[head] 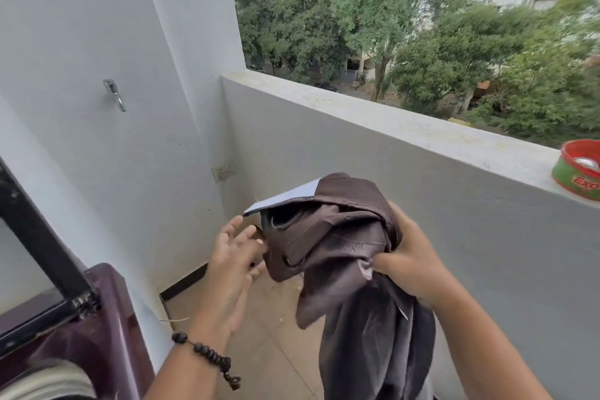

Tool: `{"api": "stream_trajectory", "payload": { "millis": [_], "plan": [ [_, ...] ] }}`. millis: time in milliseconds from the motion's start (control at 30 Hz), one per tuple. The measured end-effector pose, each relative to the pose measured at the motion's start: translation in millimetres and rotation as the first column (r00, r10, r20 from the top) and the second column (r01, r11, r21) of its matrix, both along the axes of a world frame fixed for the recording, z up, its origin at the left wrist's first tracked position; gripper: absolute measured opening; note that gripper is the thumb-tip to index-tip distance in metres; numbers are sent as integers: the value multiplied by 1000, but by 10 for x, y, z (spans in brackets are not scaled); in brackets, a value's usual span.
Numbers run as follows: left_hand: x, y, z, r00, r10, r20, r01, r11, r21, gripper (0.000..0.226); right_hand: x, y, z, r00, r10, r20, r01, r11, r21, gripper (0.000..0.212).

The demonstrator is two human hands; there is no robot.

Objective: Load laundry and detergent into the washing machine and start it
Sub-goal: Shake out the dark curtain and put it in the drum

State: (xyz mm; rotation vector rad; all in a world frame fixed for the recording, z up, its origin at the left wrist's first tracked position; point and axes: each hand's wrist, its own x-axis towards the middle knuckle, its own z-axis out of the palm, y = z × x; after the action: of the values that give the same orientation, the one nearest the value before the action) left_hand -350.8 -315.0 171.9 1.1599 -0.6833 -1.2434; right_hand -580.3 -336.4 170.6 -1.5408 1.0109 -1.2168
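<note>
The right hand [410,265] grips a bunched brown garment [341,256], fingers and thumb curled round the gathered cloth. The bulk of the garment sits just left of that hand, held in the air; a long dark tail hangs straight down below it. A stiff pale band [282,196], possibly a waistband lining, juts out above and to the left.

The left hand [232,265] is spread, fingers straight and apart, fingertips [256,245] touching or just beside the near edge of the bundle. It holds nothing.

The washing machine [107,318], lid [35,237] raised, stands down and to the left of the left hand. Pale cloth [48,380] shows at its opening.

Handling assessment: the garment appears soft, limp and light. It offers no rigid grip point; it will sag and trail. Recommended hold: gather the hanging tail with the free hand, supporting from beneath, so nothing catches the machine rim.

A red and green tub [579,170] rests on the ledge [389,125], well right of the right hand.
</note>
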Motion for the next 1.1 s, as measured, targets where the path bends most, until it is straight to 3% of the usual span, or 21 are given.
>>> {"api": "stream_trajectory", "payload": {
  "millis": [67, 133, 167, 200, 267, 300, 333, 400, 500, 567, 667, 733, 800, 900, 967, 1033, 1100],
  "plan": [
    [226, 39, 183, 983, 21, 180, 6, 989, -148, 46, -15, -7, 32, 972, 17, -234, -32, 998, -62, 62],
    [338, 99, 371, 881, -89, 465, 219, 947, -233, 76, 64, -15, 35, 865, 2, -502, -74, 990, -124, 53],
    [327, 125, 436, 734, -175, 656, 367, 915, -167, 95, 145, -11, 41, 776, -20, -631, -99, 983, -152, 52],
    [271, 134, 467, 516, -248, 820, 477, 878, -34, 111, 244, -7, 49, 683, -37, -730, -130, 977, -171, 50],
    [104, 95, 413, 50, -331, 942, 550, 797, 251, 133, 443, -1, 56, 567, -35, -823, -190, 966, -173, 45],
    [36, 58, 337, -62, -349, 935, 563, 761, 322, 138, 512, 3, 56, 555, -16, -832, -218, 962, -165, 48],
    [0, 12, 252, -83, -355, 931, 574, 747, 335, 138, 550, 17, 68, 570, 13, -822, -239, 959, -150, 54],
    [40, -81, 120, 9, -336, 942, 584, 766, 268, 129, 553, 47, 104, 648, 89, -757, -254, 962, -104, 66],
    [175, -125, 16, 234, -324, 917, 586, 799, 133, 79, 515, 84, 108, 747, 182, -639, -274, 961, -46, 71],
    [198, -113, -24, 338, -309, 889, 587, 808, 57, 51, 491, 83, 98, 774, 229, -590, -283, 959, 1, 76],
    [259, -140, -43, 427, -245, 870, 562, 826, -44, 37, 372, 37, 36, 813, 350, -466, -317, 936, 150, 86],
    [334, -187, -37, 552, -237, 799, 527, 842, -114, 38, 271, 12, -32, 827, 442, -346, -364, 892, 269, 96],
    [376, -221, -16, 728, -206, 654, 432, 878, -204, 43, 227, 0, -100, 839, 464, -283, -372, 870, 324, 100],
    [365, -266, -3, 960, -90, 266, 176, 931, -319, 43, 252, -1, -214, 868, 444, -224, -353, 867, 351, 110],
    [362, -296, 12, 1000, -10, -7, 7, 948, -319, 34, 319, 9, -314, 894, 414, -169, -341, 876, 342, 117],
    [372, -343, 5, 974, 32, -223, -95, 956, -277, 30, 431, 9, -412, 924, 373, -85, -330, 891, 312, 123],
    [322, -351, -6, 936, 53, -349, -142, 961, -236, 44, 579, 8, -496, 948, 317, 39, -315, 911, 267, 123]
  ]
}}
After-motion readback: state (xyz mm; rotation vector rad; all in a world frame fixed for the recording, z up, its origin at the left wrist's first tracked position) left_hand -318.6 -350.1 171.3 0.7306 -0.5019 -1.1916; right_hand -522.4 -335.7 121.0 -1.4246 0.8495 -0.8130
